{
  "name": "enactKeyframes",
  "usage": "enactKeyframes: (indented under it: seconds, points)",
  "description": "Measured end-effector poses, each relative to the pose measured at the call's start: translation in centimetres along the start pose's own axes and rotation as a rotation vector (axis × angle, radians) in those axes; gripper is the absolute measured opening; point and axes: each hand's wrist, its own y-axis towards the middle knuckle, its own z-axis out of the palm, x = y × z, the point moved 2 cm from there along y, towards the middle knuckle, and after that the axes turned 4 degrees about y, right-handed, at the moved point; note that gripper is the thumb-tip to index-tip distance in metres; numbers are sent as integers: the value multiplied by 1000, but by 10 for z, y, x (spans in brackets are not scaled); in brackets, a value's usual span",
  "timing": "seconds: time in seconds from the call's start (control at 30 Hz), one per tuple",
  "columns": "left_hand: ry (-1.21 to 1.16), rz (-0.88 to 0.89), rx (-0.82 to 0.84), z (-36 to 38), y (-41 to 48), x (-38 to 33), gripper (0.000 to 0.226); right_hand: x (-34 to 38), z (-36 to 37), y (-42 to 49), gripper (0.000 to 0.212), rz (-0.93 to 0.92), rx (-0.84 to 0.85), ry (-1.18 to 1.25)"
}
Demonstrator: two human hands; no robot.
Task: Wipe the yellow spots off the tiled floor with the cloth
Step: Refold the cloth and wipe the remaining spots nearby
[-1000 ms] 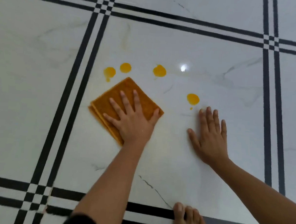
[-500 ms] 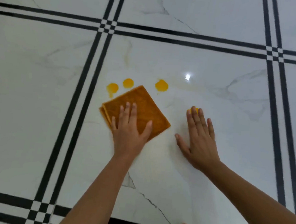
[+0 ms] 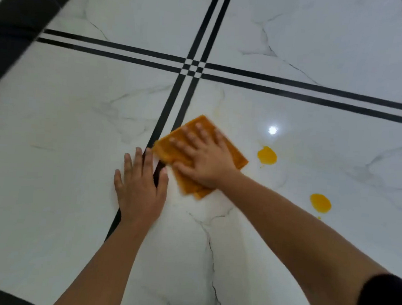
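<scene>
A folded orange cloth (image 3: 236,156) lies flat on the white marble-look tiled floor (image 3: 75,167), right of a double black tile line. My right hand (image 3: 202,157) presses down on it with fingers spread, and the cloth edges are blurred. My left hand (image 3: 140,184) rests palm down on the floor just left of the cloth, over the black line, holding nothing. Two yellow spots show to the right of the cloth: one (image 3: 267,155) close to its right corner, another (image 3: 320,203) farther right and nearer me. Faint yellowish smears mark the tile beyond the cloth.
Double black lines (image 3: 192,68) cross beyond the cloth. A wide black band (image 3: 14,20) runs along the upper left corner. A bright light reflection (image 3: 272,130) sits on the tile beyond the nearer spot.
The cloth has passed from my left hand to my right. It now covers the place of the two left spots. My left hand has moved onto bare floor; the view shifted left.
</scene>
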Motion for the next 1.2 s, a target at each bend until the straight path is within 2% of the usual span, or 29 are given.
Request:
enactKeyframes:
  seconds: [0.13, 0.2, 0.23, 0.3, 0.37, 0.4, 0.43, 0.53, 0.57, 0.6, 0.63, 0.73, 0.77, 0.8, 0.9, 0.97, 1.03, 1.1, 1.13, 1.17, 1.2]
  points:
    - [43, 88, 30, 6, 20, -5, 73, -75, -19, -16, 60, 568, -123, 100]
    - [42, 104, 33, 7, 30, -8, 74, -62, -12, -48, 65, 671, -133, 68]
    - [34, 108, 31, 7, 36, -9, 74, -42, -9, -53, 67, 626, -128, 41]
    - [26, 118, 19, 7, 45, -14, 74, -12, -2, -36, 66, 414, -76, 53]
    - [25, 134, 0, 9, 54, -19, 73, -19, -9, 12, 59, 174, -44, 30]
    - [39, 149, 4, 9, 57, -22, 74, -34, -18, 34, 56, 130, -30, 12]
    - [60, 163, 16, 11, 58, -25, 74, -56, -26, 48, 54, 185, -37, 18]
    - [60, 176, 34, 12, 60, -37, 76, -118, -34, 31, 54, 628, -209, 149]
    - [57, 185, 39, 10, 59, -42, 76, -121, -32, 12, 56, 732, -255, 174]
    - [62, 208, 45, 9, 58, -46, 76, -114, -29, -7, 57, 760, -259, 153]
    - [71, 242, 56, 9, 57, -52, 76, -100, -27, -22, 59, 695, -231, 102]
    - [70, 320, 47, 8, 52, -73, 73, -83, -19, -32, 61, 339, -103, 22]
    - [56, 341, 52, 10, 49, -83, 73, -99, -24, -28, 59, 319, -102, 14]
    - [52, 364, 74, 11, 45, -89, 73, -116, -29, -26, 57, 380, -115, 26]
    - [34, 442, 90, 16, 28, -103, 70, -165, -33, -69, 55, 755, -211, 121]
    - [15, 475, 79, 18, 12, -113, 67, -155, -23, -129, 58, 942, -250, 106]
    - [11, 506, 84, 22, -4, -126, 66, -116, -8, -169, 64, 840, -225, 49]
    - [17, 542, 63, 26, -16, -139, 65, -102, -2, -177, 62, 565, -142, 16]
    - [22, 562, 52, 29, -24, -146, 65, -114, -5, -177, 61, 489, -146, -14]
    - [26, 572, 49, 32, -28, -149, 64, -133, -13, -176, 61, 531, -144, -14]
    - [28, 581, 57, 35, -36, -150, 64, -152, -17, -187, 61, 661, -165, 4]
